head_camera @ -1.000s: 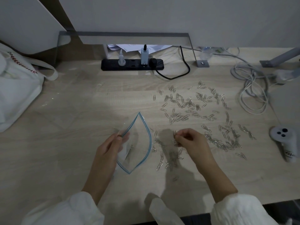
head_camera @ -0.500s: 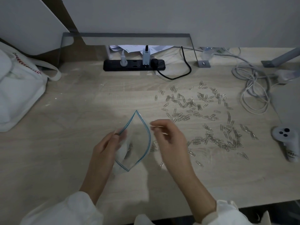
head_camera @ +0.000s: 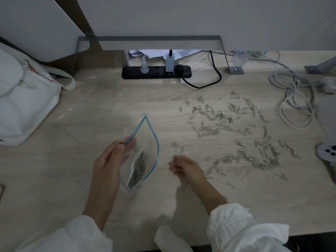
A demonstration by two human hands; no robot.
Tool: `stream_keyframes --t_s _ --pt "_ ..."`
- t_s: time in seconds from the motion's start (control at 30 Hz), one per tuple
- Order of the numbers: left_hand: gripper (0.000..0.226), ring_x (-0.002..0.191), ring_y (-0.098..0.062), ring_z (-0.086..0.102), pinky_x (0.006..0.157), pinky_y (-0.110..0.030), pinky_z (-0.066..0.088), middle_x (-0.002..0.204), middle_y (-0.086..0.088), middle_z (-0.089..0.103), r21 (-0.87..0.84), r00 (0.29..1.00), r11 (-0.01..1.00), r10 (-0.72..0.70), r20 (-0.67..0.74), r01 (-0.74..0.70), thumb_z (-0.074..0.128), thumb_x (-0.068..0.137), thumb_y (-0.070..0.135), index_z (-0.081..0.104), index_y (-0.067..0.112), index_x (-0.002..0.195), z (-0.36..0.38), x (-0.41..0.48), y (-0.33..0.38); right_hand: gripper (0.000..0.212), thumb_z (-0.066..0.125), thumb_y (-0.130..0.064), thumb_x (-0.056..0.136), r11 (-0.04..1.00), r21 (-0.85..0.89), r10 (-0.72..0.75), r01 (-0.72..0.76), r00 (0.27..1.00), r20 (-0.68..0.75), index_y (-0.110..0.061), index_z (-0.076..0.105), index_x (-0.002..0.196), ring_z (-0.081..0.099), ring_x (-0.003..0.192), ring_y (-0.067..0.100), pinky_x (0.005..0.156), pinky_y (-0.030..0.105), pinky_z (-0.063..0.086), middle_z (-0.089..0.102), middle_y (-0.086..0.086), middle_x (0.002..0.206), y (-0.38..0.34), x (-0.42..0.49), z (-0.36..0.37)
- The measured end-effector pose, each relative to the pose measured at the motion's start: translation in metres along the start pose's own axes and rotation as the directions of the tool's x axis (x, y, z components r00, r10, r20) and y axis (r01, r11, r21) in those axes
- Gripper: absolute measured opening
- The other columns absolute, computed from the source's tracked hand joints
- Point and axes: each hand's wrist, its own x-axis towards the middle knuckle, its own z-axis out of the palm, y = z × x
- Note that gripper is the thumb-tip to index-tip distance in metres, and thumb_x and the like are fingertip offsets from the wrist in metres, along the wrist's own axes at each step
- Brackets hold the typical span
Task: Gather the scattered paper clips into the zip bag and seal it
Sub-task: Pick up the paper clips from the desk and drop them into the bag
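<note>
Some paper clips (head_camera: pixel 211 131) in zip bag (head_camera: pixel 151 142); most scattered on table (head_camera: pixel 91 115).
Bag rim pinched by left hand (head_camera: pixel 111 160), mouth gaping; right hand (head_camera: pixel 187 168) blurred, grip unclear.

Head view, single, wide-angle: worn above the desk (head_camera: pixel 54 179), facing forward and down, close over the grip of the left hand (head_camera: pixel 109 166) on the zip bag (head_camera: pixel 147 135), with the wall (head_camera: pixel 200 15) well beyond that grip.
</note>
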Motion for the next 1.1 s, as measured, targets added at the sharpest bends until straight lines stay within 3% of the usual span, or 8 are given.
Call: stream_keyframes --t_s 0.1,0.2,0.3,0.4,0.6,0.7,0.9,1.1 --pt "0.028 0.104 -0.008 0.064 0.093 -0.024 0.048 0.108 0.001 0.069 -0.012 1.000 1.000 0.025 -0.008 -0.025 0.038 0.097 0.012 0.064 0.011 0.109 -0.002 0.002 0.001 0.023 0.050 0.005 0.087 0.981 0.148 -0.108 0.126 0.986 -0.128 0.002 0.057 0.108 0.055 0.060 0.011 0.054 0.012 0.047 0.058 0.012 0.075 -0.010 0.001 -0.020" --pt "0.028 0.104 -0.009 0.064 0.095 -0.029 0.047 0.107 0.001 0.070 -0.029 0.999 0.999 0.024 -0.038 -0.025 0.038 0.097 0.012 0.064 0.011 0.109 0.000 0.007 0.002 0.021 0.047 -0.002 0.091 0.997 0.011 -0.080 0.080 0.997 0.000 0.005 0.061 0.105 0.059 0.069 0.019 0.058 0.016 0.051 0.064 0.015 0.083 -0.009 -0.009 -0.047" --pt "0.027 0.101 -0.006 0.065 0.092 -0.025 0.048 0.103 0.007 0.071 -0.046 0.999 0.999 0.014 -0.035 -0.016 0.039 0.097 0.012 0.064 0.012 0.107 0.006 0.012 0.004 0.027 0.047 -0.017 0.093 0.944 -0.322 0.162 -0.073 0.952 0.258 -0.003 0.066 0.105 0.067 0.074 0.017 0.066 0.023 0.054 0.070 0.013 0.091 0.000 -0.026 -0.067" --pt "0.029 0.101 -0.004 0.064 0.090 -0.020 0.048 0.106 0.002 0.069 -0.040 1.000 0.999 0.023 -0.004 -0.023 0.038 0.097 0.011 0.062 0.006 0.112 0.013 0.014 0.004 0.024 0.057 -0.029 0.084 0.845 -0.515 0.326 -0.145 0.903 0.281 -0.013 0.064 0.099 0.068 0.074 0.013 0.067 0.021 0.052 0.072 0.006 0.086 0.010 -0.035 -0.079" --pt "0.028 0.101 -0.005 0.064 0.093 -0.018 0.047 0.106 0.001 0.068 -0.035 0.999 0.999 -0.002 0.052 0.004 0.038 0.097 0.011 0.064 0.011 0.109 0.029 0.016 0.003 0.023 0.049 -0.005 0.090 0.989 -0.135 -0.057 0.053 0.998 -0.024 -0.002 0.063 0.108 0.061 0.074 0.018 0.063 0.017 0.048 0.068 0.013 0.089 -0.007 -0.030 -0.094" --pt "0.029 0.101 -0.002 0.063 0.089 -0.013 0.048 0.108 -0.002 0.067 -0.036 0.997 0.999 -0.020 0.075 0.023 0.038 0.097 0.009 0.062 0.004 0.113 0.038 0.018 0.002 0.020 0.047 -0.003 0.091 0.976 -0.187 -0.131 0.116 0.989 -0.073 0.001 0.066 0.095 0.064 0.067 0.017 0.060 0.015 0.050 0.069 0.013 0.079 -0.015 -0.038 -0.108" --pt "0.030 0.105 -0.004 0.062 0.087 -0.018 0.046 0.112 -0.002 0.068 0.024 0.992 0.998 -0.053 0.117 0.050 0.038 0.098 0.012 0.063 0.007 0.114 0.056 0.020 -0.005 0.015 0.047 -0.003 0.090 0.937 -0.342 0.069 -0.067 0.998 -0.007 0.001 0.059 0.081 0.052 0.053 0.014 0.050 0.020 0.034 0.056 0.013 0.066 -0.001 -0.045 -0.126" --pt "0.030 0.108 -0.008 0.061 0.094 -0.024 0.045 0.114 -0.006 0.066 0.047 0.987 0.997 -0.061 0.152 0.054 0.038 0.098 0.010 0.062 0.005 0.114 0.070 0.021 -0.004 0.019 0.055 0.002 0.085 0.881 -0.429 -0.336 0.200 0.903 -0.267 -0.014 0.066 0.081 0.059 0.069 0.000 0.063 0.004 0.044 0.066 -0.002 0.081 -0.019 -0.029 -0.142"
